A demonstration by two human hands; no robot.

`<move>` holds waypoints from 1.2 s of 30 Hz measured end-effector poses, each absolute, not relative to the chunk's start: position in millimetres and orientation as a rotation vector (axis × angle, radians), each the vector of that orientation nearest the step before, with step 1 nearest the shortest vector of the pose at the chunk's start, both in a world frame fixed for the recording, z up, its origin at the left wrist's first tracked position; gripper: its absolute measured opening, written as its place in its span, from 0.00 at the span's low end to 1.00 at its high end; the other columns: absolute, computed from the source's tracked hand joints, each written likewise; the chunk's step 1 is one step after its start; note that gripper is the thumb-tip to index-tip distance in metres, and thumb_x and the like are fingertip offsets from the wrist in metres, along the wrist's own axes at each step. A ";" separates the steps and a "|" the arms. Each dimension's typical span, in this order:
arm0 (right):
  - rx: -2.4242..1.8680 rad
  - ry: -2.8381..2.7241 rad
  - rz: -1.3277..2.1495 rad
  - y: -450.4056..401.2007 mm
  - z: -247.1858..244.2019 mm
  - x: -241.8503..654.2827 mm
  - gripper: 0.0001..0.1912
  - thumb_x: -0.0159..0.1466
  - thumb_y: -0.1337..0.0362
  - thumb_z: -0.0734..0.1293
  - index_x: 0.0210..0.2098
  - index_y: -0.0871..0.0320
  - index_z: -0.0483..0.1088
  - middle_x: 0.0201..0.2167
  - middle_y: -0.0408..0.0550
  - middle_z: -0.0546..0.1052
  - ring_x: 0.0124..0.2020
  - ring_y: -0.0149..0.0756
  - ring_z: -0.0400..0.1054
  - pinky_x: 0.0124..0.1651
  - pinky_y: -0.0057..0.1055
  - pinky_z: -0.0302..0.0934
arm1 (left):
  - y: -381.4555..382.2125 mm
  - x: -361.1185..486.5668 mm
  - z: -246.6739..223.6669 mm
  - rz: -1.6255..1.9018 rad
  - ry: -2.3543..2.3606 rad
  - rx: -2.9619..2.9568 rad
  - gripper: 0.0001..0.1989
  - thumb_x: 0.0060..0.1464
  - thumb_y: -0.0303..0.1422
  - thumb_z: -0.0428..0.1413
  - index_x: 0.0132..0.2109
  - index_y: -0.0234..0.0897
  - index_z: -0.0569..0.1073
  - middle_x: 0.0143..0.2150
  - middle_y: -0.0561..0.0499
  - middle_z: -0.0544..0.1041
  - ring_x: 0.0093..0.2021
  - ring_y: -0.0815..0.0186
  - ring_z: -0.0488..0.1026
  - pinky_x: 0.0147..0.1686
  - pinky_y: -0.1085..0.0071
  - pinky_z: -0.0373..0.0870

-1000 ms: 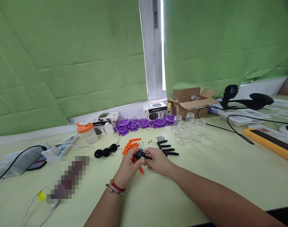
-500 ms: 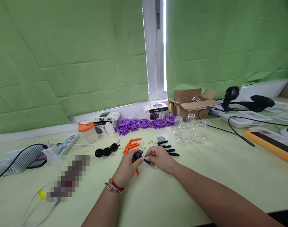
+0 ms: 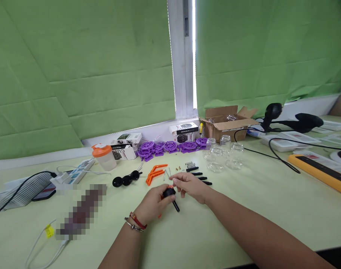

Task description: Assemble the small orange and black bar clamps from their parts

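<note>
My left hand point(image 3: 156, 200) is closed on a black-and-orange assembly: a round black head point(image 3: 169, 192) with a slim black rod point(image 3: 176, 206) pointing down toward me. A bit of orange shows at its top and below my fingers. Close above the head, my right hand point(image 3: 189, 185) has its thumb and index finger together at the orange top; what they hold is too small to make out. Just beyond lie orange levers point(image 3: 154, 173), thin metal pins point(image 3: 164, 175), coil springs point(image 3: 190, 164), small brass pieces point(image 3: 178, 168) and several black rods point(image 3: 197, 173).
Round black parts point(image 3: 126, 180) lie left of the levers. Purple wheel-shaped frames point(image 3: 170, 147) line the back, near printed boxes point(image 3: 184, 129). Clear glass jars point(image 3: 216, 158) stand before an open carton point(image 3: 229, 130). An orange-lidded shaker point(image 3: 104, 157) and a power strip point(image 3: 82, 170) are at left.
The black rod has swung to point down toward me. My right fingers have left the rod and moved up to the top of the head. My left hand has turned slightly.
</note>
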State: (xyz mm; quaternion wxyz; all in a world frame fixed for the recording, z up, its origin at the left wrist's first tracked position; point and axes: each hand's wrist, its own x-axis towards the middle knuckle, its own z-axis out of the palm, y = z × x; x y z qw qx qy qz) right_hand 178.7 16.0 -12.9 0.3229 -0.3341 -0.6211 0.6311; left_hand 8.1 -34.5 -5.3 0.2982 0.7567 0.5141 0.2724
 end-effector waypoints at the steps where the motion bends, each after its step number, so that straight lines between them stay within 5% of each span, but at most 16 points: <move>1: -0.920 -1.695 1.636 16.3 -12.7 180.2 0.13 0.55 0.57 0.66 0.31 0.62 0.68 0.21 0.40 0.67 0.18 0.22 0.57 0.21 0.23 0.53 | -36.8 10.0 -4.3 0.641 1.289 2.039 0.14 0.52 0.43 0.51 0.37 0.36 0.71 0.26 0.54 0.65 0.25 0.71 0.57 0.26 0.74 0.57; 9: -1.150 -1.983 1.662 23.5 -21.0 189.9 0.18 0.55 0.52 0.66 0.21 0.61 0.64 0.13 0.36 0.61 0.13 0.20 0.48 0.15 0.22 0.41 | -37.4 11.9 -9.8 0.465 1.258 1.999 0.17 0.49 0.45 0.54 0.36 0.34 0.70 0.26 0.55 0.63 0.26 0.72 0.55 0.26 0.76 0.57; 14: -1.093 -1.821 1.965 21.0 -20.9 189.1 0.15 0.52 0.58 0.69 0.19 0.60 0.62 0.09 0.35 0.60 0.10 0.19 0.45 0.14 0.21 0.37 | -38.8 6.8 -5.9 0.407 1.100 1.964 0.17 0.50 0.45 0.52 0.30 0.33 0.68 0.23 0.57 0.58 0.24 0.74 0.52 0.25 0.76 0.54; 19: -1.006 -1.694 2.136 22.7 -22.0 187.8 0.17 0.53 0.54 0.68 0.20 0.61 0.63 0.11 0.39 0.65 0.10 0.22 0.53 0.13 0.21 0.45 | -39.6 3.2 -1.8 0.505 1.095 1.896 0.16 0.47 0.44 0.55 0.32 0.34 0.67 0.24 0.56 0.61 0.25 0.73 0.56 0.25 0.76 0.56; 24: -0.708 -1.617 2.121 18.4 -16.1 189.3 0.22 0.49 0.56 0.72 0.39 0.61 0.69 0.29 0.45 0.73 0.25 0.28 0.67 0.26 0.26 0.62 | -34.2 1.5 -2.0 0.670 1.248 1.738 0.13 0.52 0.43 0.50 0.33 0.35 0.63 0.29 0.53 0.67 0.29 0.69 0.63 0.31 0.72 0.62; 28: -0.702 -1.701 1.994 13.8 -15.8 186.4 0.30 0.40 0.66 0.77 0.42 0.63 0.70 0.28 0.43 0.73 0.25 0.26 0.65 0.33 0.27 0.62 | -32.4 1.3 -1.4 0.653 1.300 1.778 0.13 0.54 0.42 0.48 0.34 0.35 0.65 0.29 0.52 0.66 0.29 0.69 0.62 0.31 0.71 0.62; 36: -0.700 -1.656 1.996 20.2 -28.1 184.4 0.22 0.44 0.60 0.74 0.37 0.64 0.72 0.27 0.45 0.73 0.26 0.27 0.65 0.27 0.25 0.59 | -33.5 -0.6 -3.8 0.651 1.084 1.747 0.13 0.53 0.40 0.51 0.36 0.34 0.69 0.30 0.52 0.69 0.29 0.71 0.63 0.29 0.74 0.62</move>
